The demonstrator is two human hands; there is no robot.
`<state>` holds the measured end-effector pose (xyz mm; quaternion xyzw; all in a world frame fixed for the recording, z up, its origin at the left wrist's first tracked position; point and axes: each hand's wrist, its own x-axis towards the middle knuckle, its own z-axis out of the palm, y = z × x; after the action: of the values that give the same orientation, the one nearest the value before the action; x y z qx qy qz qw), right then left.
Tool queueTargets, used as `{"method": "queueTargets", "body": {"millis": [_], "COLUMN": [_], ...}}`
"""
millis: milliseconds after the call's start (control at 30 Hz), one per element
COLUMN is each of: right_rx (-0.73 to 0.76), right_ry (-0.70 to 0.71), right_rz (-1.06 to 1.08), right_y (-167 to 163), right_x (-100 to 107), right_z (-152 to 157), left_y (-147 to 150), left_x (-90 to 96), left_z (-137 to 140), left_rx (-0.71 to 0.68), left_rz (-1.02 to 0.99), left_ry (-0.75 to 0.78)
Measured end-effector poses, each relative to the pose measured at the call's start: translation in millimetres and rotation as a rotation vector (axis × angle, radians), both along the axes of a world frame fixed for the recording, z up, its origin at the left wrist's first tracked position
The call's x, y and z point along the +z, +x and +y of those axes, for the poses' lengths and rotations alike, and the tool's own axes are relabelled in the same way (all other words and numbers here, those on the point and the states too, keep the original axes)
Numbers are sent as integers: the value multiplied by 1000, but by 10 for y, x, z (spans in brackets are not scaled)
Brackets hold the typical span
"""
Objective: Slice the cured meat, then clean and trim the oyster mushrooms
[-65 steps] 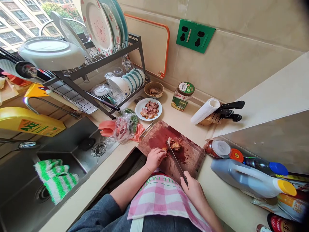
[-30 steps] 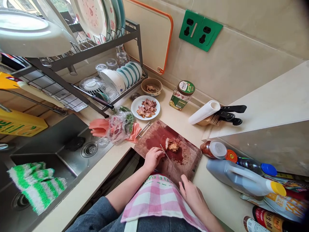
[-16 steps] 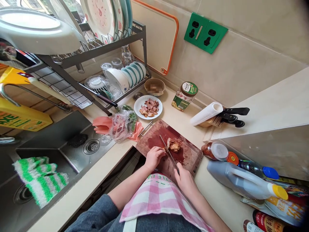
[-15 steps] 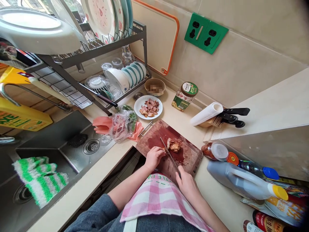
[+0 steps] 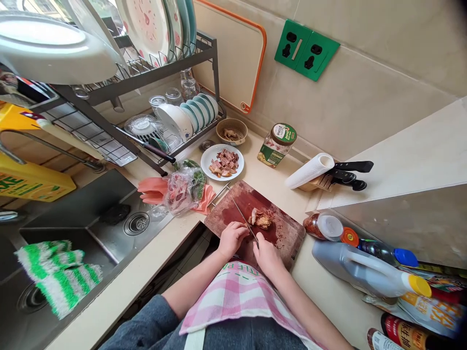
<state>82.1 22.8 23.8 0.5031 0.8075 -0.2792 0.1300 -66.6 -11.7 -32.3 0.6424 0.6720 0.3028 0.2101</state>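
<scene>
My right hand [image 5: 268, 255] grips the handle of a kitchen knife [image 5: 241, 212], whose thin blade slants up and left over the wet, reddish-brown cutting board [image 5: 226, 214]. My left hand [image 5: 232, 239] rests at the near side of the board. Its fingers are curled together close to the blade, and whatever they pinch is hidden. Just beyond the blade lies a chunk of cooked meat [image 5: 261, 218], with small scraps scattered around it. Behind the board, a white plate [image 5: 205, 167] holds a pile of cut meat pieces [image 5: 225, 163].
A brown strainer basket [image 5: 245, 137] stands behind the plate. Left of the board lie pink rubber gloves [image 5: 151, 189] and bagged food [image 5: 180, 192], beside the sink [image 5: 113, 194]. A knife block [image 5: 323, 181] and several bottles [image 5: 365, 267] line the right side.
My right hand and the knife have moved up and left, so the blade tip reaches further across the board. My left hand has barely moved. The view has shifted slightly.
</scene>
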Motion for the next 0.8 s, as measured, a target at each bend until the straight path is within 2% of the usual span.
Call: {"method": "queueTargets", "body": {"millis": [167,300,367,467,633,700,800], "right_rx": [-12,-6,0,-21,-47,-41,-25], "right_ry": [-20,-40,-64,-91,-74,-73,-60], "right_rz": [102,52,-9,-49,90,137,144], "right_y": [456,758,723,452,26,52,284], "right_x": [82,201,214,124,-71,-64,38], "right_z": [-181,-381,-397,-274,53,93,2], "left_y": [-5,-6,-4,-3,-15,-18,-14], "left_x": [-15,-5,-4,-24,-81,-87,-76], "left_z": [-7,3,5,-6,-40,-41,-29], "left_rx": [5,7,9,18,21,27,27], "left_rz": [4,6,-4,-21,-29,-22,-3], "left_ry": [13,-12,-18,-13,7,5,2]}}
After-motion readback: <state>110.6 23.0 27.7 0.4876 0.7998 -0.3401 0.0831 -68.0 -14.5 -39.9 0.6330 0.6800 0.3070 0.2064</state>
